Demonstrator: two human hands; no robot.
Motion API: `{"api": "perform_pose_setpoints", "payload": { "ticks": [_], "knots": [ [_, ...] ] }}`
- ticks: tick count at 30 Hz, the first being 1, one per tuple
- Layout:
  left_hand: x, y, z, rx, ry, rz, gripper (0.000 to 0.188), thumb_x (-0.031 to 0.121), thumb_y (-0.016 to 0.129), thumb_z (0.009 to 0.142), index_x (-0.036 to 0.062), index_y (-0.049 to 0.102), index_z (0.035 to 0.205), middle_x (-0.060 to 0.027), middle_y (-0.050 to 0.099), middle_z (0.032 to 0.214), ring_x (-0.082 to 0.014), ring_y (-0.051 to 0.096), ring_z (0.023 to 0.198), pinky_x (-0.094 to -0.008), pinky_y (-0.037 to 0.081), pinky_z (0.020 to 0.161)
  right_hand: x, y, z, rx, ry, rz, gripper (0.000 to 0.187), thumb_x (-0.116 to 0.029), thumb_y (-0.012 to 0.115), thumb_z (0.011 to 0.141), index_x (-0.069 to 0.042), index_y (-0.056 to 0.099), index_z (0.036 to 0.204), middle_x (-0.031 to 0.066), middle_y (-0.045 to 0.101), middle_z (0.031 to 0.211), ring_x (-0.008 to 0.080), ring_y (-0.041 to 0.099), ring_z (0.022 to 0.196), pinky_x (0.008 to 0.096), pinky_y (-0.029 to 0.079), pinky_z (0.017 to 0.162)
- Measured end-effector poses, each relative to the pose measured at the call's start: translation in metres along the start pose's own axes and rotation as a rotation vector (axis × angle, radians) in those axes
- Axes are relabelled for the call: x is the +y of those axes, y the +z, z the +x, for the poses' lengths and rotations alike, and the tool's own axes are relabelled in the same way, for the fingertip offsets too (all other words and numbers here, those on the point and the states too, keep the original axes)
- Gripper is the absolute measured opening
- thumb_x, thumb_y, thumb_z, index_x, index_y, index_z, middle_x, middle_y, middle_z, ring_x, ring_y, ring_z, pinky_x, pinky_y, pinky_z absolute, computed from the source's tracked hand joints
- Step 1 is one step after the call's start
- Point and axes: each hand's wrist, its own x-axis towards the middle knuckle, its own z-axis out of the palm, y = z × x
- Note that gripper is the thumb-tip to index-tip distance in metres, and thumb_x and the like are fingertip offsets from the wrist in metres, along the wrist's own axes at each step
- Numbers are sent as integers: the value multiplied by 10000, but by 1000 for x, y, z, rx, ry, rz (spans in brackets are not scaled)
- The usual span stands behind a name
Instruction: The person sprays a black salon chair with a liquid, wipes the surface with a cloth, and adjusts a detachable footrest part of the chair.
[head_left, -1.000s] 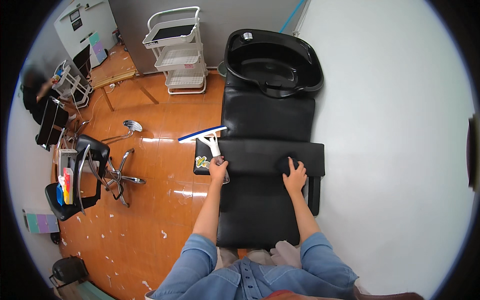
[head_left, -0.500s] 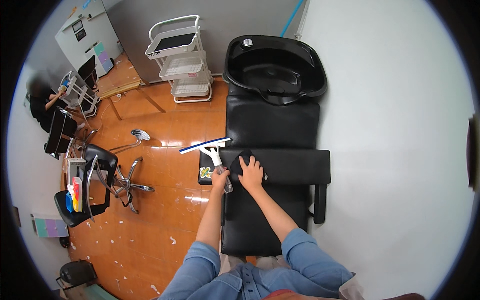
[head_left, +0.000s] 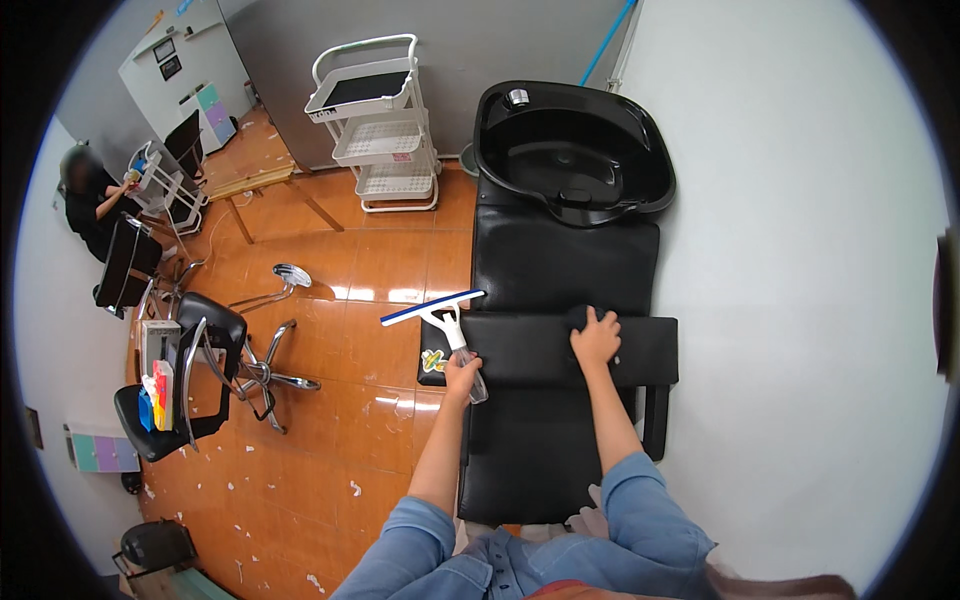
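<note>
My left hand point(head_left: 461, 377) is closed round the clear handle of a spray squeegee point(head_left: 456, 332), whose white head and blue blade point up and away over the left end of a black padded board point(head_left: 520, 345). A yellow and green sticker point(head_left: 432, 361) lies on that end of the board. Toward the board's right part, my right hand point(head_left: 597, 341) presses a black cloth point(head_left: 577, 318) onto the padding, with much of the cloth hidden under the fingers. The board crosses a black shampoo bed point(head_left: 540, 455), with a black wash basin point(head_left: 575, 155) at its far end.
A white three-tier trolley point(head_left: 372, 150) stands left of the basin. A black salon chair point(head_left: 215, 325) with boxes and a chrome footrest point(head_left: 291, 275) are on the left. Another person point(head_left: 90, 205) works at the far left. A white wall point(head_left: 800, 300) borders the bed's right side.
My right hand has slid the black cloth rightward along the padded board. My left hand still holds the spray squeegee; the whole view has shifted slightly.
</note>
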Motion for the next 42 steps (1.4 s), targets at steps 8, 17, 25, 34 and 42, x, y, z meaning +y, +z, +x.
{"api": "perform_pose_setpoints", "payload": {
  "ticks": [8,17,25,34,42],
  "knots": [
    [5,8,-1,26,-42,-109,237,43,662,725,23,579,946,-37,600,846,-138,569,746,-283,458,697,-168,-1,-45,-191,-405,79,503,-333,733,666,-207,596,1134,103,476,1093,295,505,1024,427,475,755],
    [4,-2,-1,-1,-52,-70,209,34,639,739,47,575,937,-35,588,831,-140,567,761,-284,447,686,-65,0,-12,-9,-105,109,547,-282,736,658,-226,585,1181,118,485,1152,329,522,1023,450,508,747],
    [0,2,-2,9,-45,-46,230,25,642,730,38,570,948,-38,579,846,-138,560,768,-280,448,679,-17,-5,-1,66,189,-46,592,-293,730,676,-233,551,1236,123,466,1156,320,515,996,439,495,751],
    [-8,5,8,103,20,87,211,57,666,732,34,571,919,-47,592,831,-156,572,765,-301,459,706,-117,-1,-71,-23,-351,159,702,-310,794,617,-260,542,1270,102,480,1188,274,498,989,391,441,743],
    [-5,56,1,448,149,569,307,185,710,664,-35,624,860,-207,653,812,-378,632,796,-434,483,769,-7,-1,-30,2,-195,91,689,-296,787,640,-296,525,1278,93,466,1224,273,488,995,403,443,756]
  ]
}}
